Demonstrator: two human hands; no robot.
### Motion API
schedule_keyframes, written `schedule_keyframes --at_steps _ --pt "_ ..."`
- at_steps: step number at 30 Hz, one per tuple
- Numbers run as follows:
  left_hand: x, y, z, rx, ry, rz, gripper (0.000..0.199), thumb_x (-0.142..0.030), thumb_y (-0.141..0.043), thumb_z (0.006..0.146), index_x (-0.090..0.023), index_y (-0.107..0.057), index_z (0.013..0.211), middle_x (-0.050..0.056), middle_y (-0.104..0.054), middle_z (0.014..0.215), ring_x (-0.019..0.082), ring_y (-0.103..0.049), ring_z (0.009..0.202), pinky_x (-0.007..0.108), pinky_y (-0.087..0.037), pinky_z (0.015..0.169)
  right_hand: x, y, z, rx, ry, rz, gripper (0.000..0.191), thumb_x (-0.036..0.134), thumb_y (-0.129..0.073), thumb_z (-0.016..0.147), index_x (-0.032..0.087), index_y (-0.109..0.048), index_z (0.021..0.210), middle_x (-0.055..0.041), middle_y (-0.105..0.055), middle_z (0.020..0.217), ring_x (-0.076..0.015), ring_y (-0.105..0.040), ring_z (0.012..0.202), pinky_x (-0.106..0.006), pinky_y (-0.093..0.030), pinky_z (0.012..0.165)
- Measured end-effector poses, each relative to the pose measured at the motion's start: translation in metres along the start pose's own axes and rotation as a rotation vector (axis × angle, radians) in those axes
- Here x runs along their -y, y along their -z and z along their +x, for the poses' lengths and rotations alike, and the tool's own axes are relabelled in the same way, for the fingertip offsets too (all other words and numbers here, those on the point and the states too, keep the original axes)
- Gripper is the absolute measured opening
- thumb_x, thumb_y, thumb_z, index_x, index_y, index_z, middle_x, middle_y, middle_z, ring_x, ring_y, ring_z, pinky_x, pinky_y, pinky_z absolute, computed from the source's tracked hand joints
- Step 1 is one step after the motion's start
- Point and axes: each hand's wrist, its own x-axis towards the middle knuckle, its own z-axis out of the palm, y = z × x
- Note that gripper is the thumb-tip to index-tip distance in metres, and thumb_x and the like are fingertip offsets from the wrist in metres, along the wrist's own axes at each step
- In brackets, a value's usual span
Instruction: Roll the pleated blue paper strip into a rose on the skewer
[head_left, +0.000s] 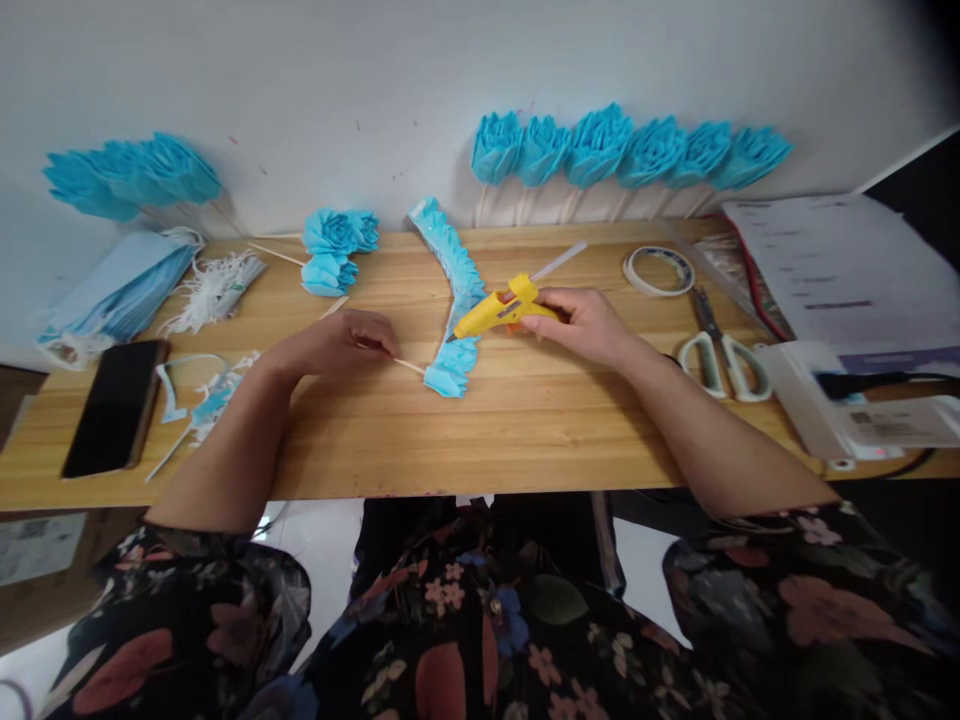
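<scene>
My left hand [358,335] is closed on a thin wooden stick [409,367]. The stick's far end runs into a blue ruffled flower [450,372] lying on the table. From that flower a long gathered blue strip [448,250] curves away toward the wall. In my right hand [574,320] is a yellow hot glue gun [499,308], with a clear glue stick [559,260] poking out of its back. Its nozzle points left and down, close above the strip near the flower; whether it touches cannot be made out.
Several blue flowers on sticks lean on the wall, right [600,145] and left [135,172]. Smaller blue flowers [330,250] lie behind my left hand. Face masks [124,285] and a phone [116,408] are left; tape [658,271], scissors [720,350] and a white power strip [810,400] right.
</scene>
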Motion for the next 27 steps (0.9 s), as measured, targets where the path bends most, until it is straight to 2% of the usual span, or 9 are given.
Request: schedule_keyframes --at_steps 6,12,18,27 --pt "-0.0018 0.0002 -0.0004 -0.005 0.014 0.008 0.035 -0.049 -0.072 0.109 -0.019 -0.086 0.100 0.009 -0.082 0.101 0.020 -0.076 0.092 0.025 -0.059 0.082 -0.0057 0.0041 -0.0013 -0.027 -0.012 0.113 0.053 0.073 -0.073 0.099 0.021 -0.084 0.102 -0.0033 -0.075 0.077 -0.0172 -0.056 0.065 -0.035 -0.038 0.063" --pt "-0.0024 0.0001 -0.0007 -0.007 0.000 0.007 0.034 -0.048 -0.072 0.110 -0.019 -0.086 0.100 0.010 -0.082 0.102 0.020 -0.075 0.092 0.025 -0.059 0.083 -0.0038 0.0062 -0.0025 0.006 -0.011 0.055 0.052 0.070 -0.070 0.100 0.020 -0.084 0.101 -0.0014 -0.070 0.071 -0.0159 -0.051 0.062 -0.035 -0.035 0.063" --pt "-0.0014 -0.0004 -0.0006 -0.015 -0.006 -0.009 0.033 -0.049 -0.074 0.109 -0.020 -0.086 0.099 0.009 -0.082 0.102 0.020 -0.076 0.093 0.026 -0.059 0.083 -0.0002 0.0031 -0.0019 0.041 0.049 -0.053 0.047 0.065 -0.072 0.098 0.020 -0.084 0.098 -0.0005 -0.064 0.071 -0.0164 -0.051 0.067 -0.034 -0.035 0.066" --pt "-0.0008 -0.0004 0.0000 -0.016 0.004 -0.025 0.036 -0.053 -0.075 0.107 -0.020 -0.086 0.098 0.009 -0.081 0.100 0.020 -0.075 0.090 0.027 -0.058 0.081 -0.0002 -0.0011 0.0002 0.027 0.036 -0.001 0.047 0.063 -0.073 0.097 0.019 -0.086 0.103 -0.0034 -0.073 0.079 -0.0185 -0.060 0.074 -0.034 -0.040 0.069"
